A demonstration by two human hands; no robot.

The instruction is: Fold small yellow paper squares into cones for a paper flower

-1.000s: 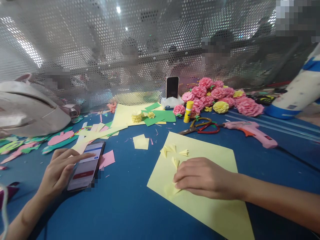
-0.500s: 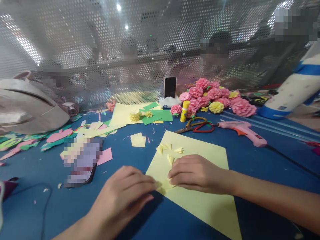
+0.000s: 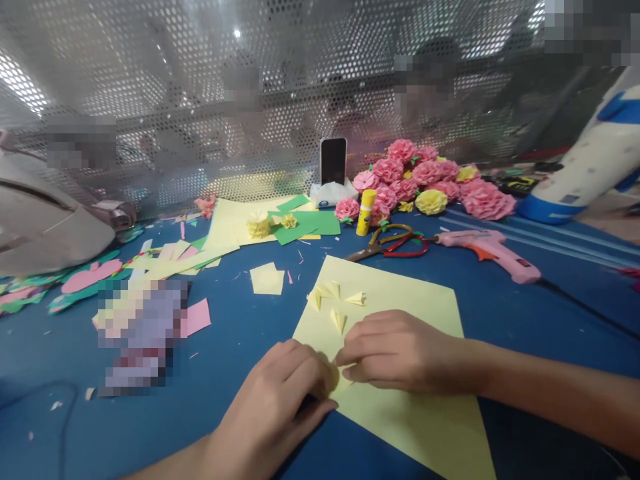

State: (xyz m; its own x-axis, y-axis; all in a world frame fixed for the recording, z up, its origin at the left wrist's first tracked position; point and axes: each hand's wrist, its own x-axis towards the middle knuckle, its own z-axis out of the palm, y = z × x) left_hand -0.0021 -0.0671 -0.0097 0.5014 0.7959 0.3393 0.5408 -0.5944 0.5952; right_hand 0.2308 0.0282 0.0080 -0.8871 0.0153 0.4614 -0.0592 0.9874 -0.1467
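Note:
My left hand (image 3: pixel 295 383) and my right hand (image 3: pixel 400 353) meet over the near left edge of a pale yellow paper sheet (image 3: pixel 415 413). Between their fingertips lies a small yellow paper piece (image 3: pixel 345 385), mostly hidden, with the fingers of both hands closed on it. Several small folded yellow paper cones lie on the sheet just beyond my hands, among them one cone (image 3: pixel 339 321) close to my right fingers and another cone (image 3: pixel 356 299) farther back. Some cut yellow paper squares (image 3: pixel 267 279) rest on the blue table to the left of the sheet.
Behind the sheet are scissors (image 3: pixel 385 245), a yellow glue stick (image 3: pixel 367 213) and a pink glue gun (image 3: pixel 493 250) with its cord running right. Pink paper flowers (image 3: pixel 430 173) are piled by a standing phone (image 3: pixel 333 161). Paper scraps and a pale bag (image 3: pixel 50 213) occupy the left.
My left hand has moved right, so its fingertips now come close to my right fingers at the small paper piece. The right hand stays nearly in place; the view has shifted slightly.

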